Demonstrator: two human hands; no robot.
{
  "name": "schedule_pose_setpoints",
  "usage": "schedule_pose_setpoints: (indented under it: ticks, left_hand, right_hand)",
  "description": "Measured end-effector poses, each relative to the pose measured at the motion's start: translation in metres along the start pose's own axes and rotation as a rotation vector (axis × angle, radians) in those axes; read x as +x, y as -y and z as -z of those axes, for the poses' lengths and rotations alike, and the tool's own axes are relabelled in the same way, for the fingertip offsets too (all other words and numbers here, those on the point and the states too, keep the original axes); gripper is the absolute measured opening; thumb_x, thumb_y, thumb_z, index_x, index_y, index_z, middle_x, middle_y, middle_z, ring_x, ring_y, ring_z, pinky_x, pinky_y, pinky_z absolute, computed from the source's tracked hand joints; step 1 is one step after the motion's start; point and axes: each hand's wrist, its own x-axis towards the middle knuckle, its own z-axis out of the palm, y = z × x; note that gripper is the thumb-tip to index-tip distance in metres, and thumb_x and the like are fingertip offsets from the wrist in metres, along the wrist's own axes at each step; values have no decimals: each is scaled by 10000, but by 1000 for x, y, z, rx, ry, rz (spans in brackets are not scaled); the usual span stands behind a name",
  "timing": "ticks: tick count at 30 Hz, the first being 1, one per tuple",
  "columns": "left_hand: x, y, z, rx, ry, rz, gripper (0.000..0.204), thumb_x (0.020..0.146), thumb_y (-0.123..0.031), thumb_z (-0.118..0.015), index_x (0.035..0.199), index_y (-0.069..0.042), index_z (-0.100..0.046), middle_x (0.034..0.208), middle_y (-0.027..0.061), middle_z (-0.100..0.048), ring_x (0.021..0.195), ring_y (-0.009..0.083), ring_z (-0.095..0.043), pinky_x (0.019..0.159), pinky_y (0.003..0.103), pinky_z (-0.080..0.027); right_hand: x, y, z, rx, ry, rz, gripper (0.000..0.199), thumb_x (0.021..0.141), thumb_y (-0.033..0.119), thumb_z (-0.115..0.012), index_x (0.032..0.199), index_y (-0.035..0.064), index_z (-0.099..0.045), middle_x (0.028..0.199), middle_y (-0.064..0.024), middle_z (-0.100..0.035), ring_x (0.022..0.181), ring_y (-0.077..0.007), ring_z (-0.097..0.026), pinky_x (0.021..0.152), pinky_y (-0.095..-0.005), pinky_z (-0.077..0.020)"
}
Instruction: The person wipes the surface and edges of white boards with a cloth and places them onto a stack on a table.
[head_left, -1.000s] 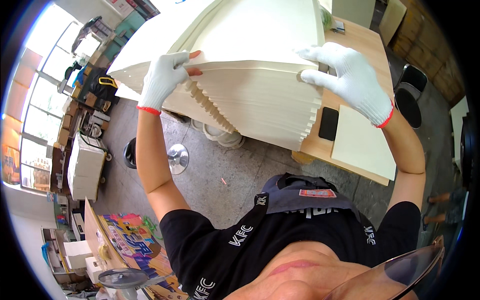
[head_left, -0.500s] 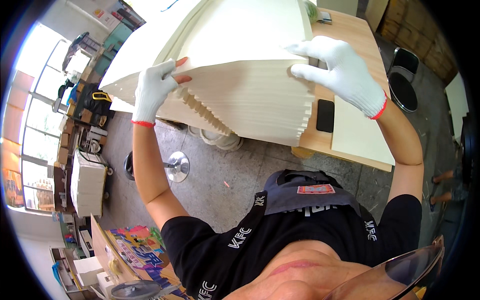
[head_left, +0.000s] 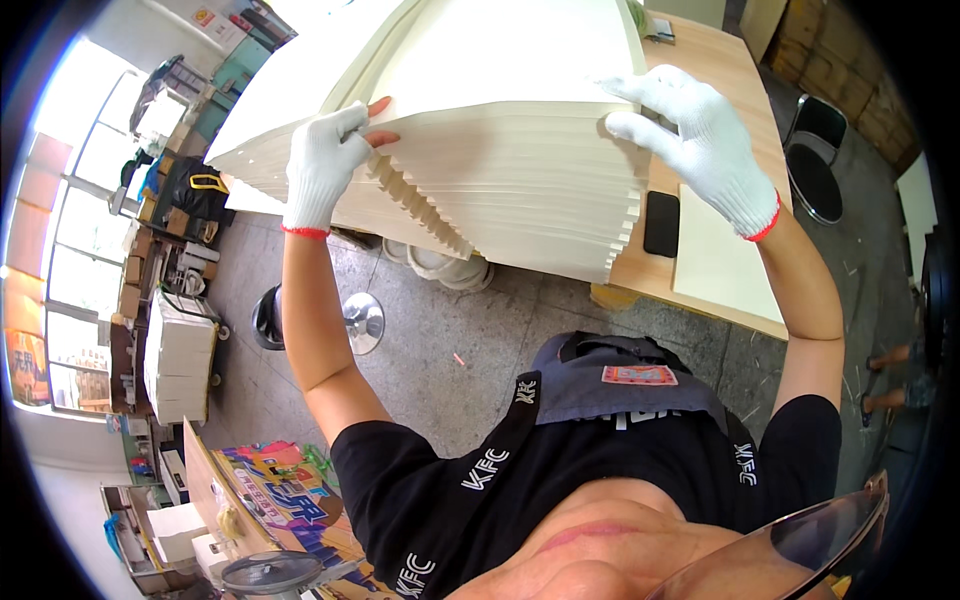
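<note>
A thick stack of large cream paper sheets (head_left: 520, 170) lies on a wooden table (head_left: 720, 70), its near edge fanned out in steps over the table's front. My left hand (head_left: 322, 165), in a white glove with bare fingertips, pinches the left part of that edge near the top sheets. My right hand (head_left: 700, 140), also gloved, presses on the stack's upper right corner, fingers curled over the top sheets.
A black phone (head_left: 661, 223) and a single cream sheet (head_left: 722, 262) lie on the table right of the stack. A round black stool (head_left: 818, 165) stands beyond. On the concrete floor are a metal stool base (head_left: 362, 320), stacked paper (head_left: 180, 355) and boxes at left.
The view has tilted, so the stack and both hands sit higher in the picture. My left hand has slid along the edge; my right hand stays at the upper right corner.
</note>
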Motion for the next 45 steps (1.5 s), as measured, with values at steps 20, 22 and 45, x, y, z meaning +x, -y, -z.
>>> schedule_pose_setpoints:
  ticks: [20,22,45]
  left_hand:
    - [-11,-50,-95,296,-475,-559,253,941,-275,-623,992,-56,-739,1115,97,-708,1023,285,-639,905,365,-480]
    - [-13,-46,-99,293,-527,-579,216,888,-242,-687,992,-60,-738,1100,103,-705,1030,312,-642,911,387,-486]
    - [-124,-12,-170,-321,-366,-650,300,1026,-253,-525,1261,-71,-569,1229,220,-630,1103,344,-624,946,460,-505]
  right_hand:
    - [-26,15,-25,-190,-192,-68,559,764,308,-797,1280,171,-631,1331,-28,-589,1177,-270,-533,1011,-360,-443]
    - [-28,13,-29,-240,-238,-27,531,739,383,-800,1216,197,-657,1303,-7,-607,1146,-263,-554,965,-353,-469]
    - [-198,-95,-75,794,-173,-879,382,1017,351,-534,1246,70,-655,853,26,-625,671,-25,-471,618,-181,-401]
